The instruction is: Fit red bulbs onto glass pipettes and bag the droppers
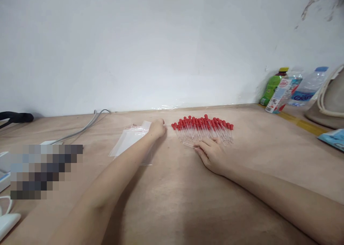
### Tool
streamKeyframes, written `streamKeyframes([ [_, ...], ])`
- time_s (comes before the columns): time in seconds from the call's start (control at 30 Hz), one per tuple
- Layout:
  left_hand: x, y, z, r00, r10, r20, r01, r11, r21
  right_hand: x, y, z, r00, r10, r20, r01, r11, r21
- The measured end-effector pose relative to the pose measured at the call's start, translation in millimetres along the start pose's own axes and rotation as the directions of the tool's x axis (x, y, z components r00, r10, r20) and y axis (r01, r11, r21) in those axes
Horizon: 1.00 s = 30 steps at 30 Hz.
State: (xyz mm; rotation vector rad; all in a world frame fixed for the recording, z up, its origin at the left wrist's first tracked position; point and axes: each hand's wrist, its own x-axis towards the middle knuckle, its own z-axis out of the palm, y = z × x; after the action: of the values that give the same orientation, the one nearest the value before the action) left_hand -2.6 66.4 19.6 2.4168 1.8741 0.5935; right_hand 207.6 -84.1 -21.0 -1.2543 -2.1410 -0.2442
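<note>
My right hand (211, 153) rests low over the table, its fingers closed on what look like thin clear glass droppers, whose tube ends (188, 144) stick out to the left. Just beyond it lies a wide row of glass droppers with red rubber bulbs (197, 122), bulbs pointing away from me. My left hand (158, 129) is at the right edge of a stack of clear plastic bags (129, 142). Its fingers are curled together, and whatever they may hold is hidden.
Brown paper-like covering (166, 195) lies over the table. Bottles (272, 85) and a carton (282, 94) stand at the back right, near a grey bag-like item (330, 101) and a blue packet (333, 139). A grey cable (83, 128) and a blurred-out patch (45, 171) are on the left.
</note>
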Motion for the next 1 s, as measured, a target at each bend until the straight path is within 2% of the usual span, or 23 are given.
streamKeyframes([
  [0.1,-14.0,6.5,-8.9,0.997,0.055,-0.062,-0.059,0.997,-0.059,0.3,-0.6,-2.0,1.0,0.008,0.014,-0.008,0.999,0.036],
  [0.2,-42.9,11.1,-19.7,0.983,0.162,-0.088,-0.174,0.974,-0.146,0.4,-1.9,-3.7,1.0,0.018,0.011,-0.019,0.998,0.068],
  [0.27,-65.9,10.9,-23.1,0.954,0.287,-0.087,-0.299,0.897,-0.324,0.3,-2.6,-3.8,1.0,0.019,0.009,-0.019,0.996,0.081],
  [0.3,-77.0,10.0,-23.0,0.951,0.296,-0.086,-0.305,0.863,-0.403,0.2,-2.7,-3.4,1.0,0.016,0.007,-0.016,0.996,0.085],
  [0.37,-96.5,7.7,-19.4,0.956,0.291,-0.027,-0.256,0.791,-0.555,-0.1,-2.2,-2.0,1.0,0.004,-0.001,-0.004,0.996,0.087],
  [0.47,-114.7,6.1,-9.3,0.968,0.246,0.042,-0.126,0.626,-0.769,-0.8,-1.1,0.2,1.0,-0.019,-0.024,0.021,0.996,0.082],
  [0.57,-120.7,7.3,-1.3,0.966,0.238,0.098,-0.048,0.54,-0.84,-1.3,-2.0,-0.5,0.998,-0.04,-0.04,0.043,0.996,0.082],
  [0.7,-120.8,9.8,0.5,0.973,0.22,0.062,-0.072,0.553,-0.83,-1.4,-6.3,-5.4,0.996,-0.071,-0.052,0.075,0.993,0.09],
  [0.8,-121.8,12.1,-1.3,0.97,0.242,-0.003,-0.152,0.597,-0.787,-1.4,-9.5,-8.1,0.994,-0.081,-0.075,0.089,0.99,0.108],
  [1.0,-127.2,18.0,-6.2,0.949,0.309,-0.066,-0.275,0.704,-0.655,-1.9,-12.2,-6.5,0.989,-0.088,-0.119,0.106,0.981,0.161],
])
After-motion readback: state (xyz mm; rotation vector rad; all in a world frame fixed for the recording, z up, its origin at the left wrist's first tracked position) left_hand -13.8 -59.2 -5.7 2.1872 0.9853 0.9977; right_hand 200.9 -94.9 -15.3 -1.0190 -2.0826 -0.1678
